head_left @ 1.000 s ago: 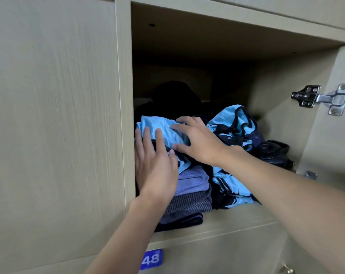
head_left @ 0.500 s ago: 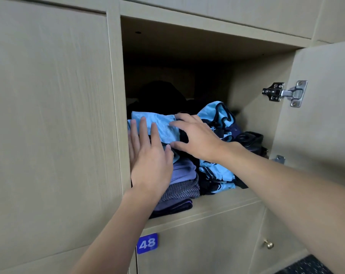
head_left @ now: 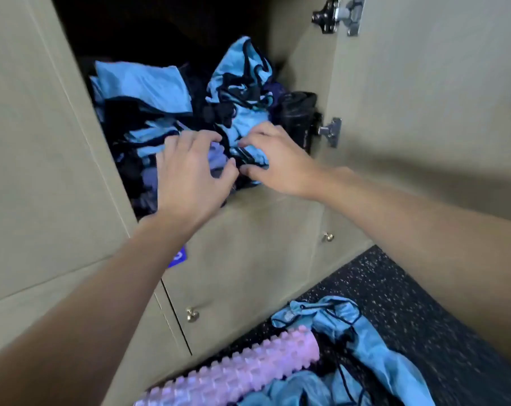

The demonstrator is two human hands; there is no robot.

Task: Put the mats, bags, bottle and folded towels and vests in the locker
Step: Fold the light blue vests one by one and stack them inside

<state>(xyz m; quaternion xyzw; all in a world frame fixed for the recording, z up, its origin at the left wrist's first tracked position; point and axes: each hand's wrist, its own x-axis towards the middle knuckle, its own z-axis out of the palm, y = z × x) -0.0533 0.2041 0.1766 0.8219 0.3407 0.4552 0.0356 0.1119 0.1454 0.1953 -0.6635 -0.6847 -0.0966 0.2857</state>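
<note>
Both arms reach forward and up into the open locker, forearms bare, wrists nearly straight. Frame is blurred.

Left hand is palm-down at the near edge of the folded stack, on the left side of the locker. Its fingers are bent and spread with the tips on the fabric and the thumb points right toward a lavender fold. Cannot tell whether it grasps or only presses.

Right hand sits just right of the left one, thumbs almost touching. Its fingers are curled into the near lower edge of the blue-and-black bag, with the thumb under it, so it is grasping the bag fabric. The bag is bunched upright in the middle of the locker.

A light blue vest lies on top of the stack. A black cylinder lies at the right of the locker, beside the bag; cannot tell what it is. The door stands open on the right with its hinge showing.

On the speckled floor, near right, a pink ridged roll lies beside a light blue drawstring bag, the two touching.
</note>
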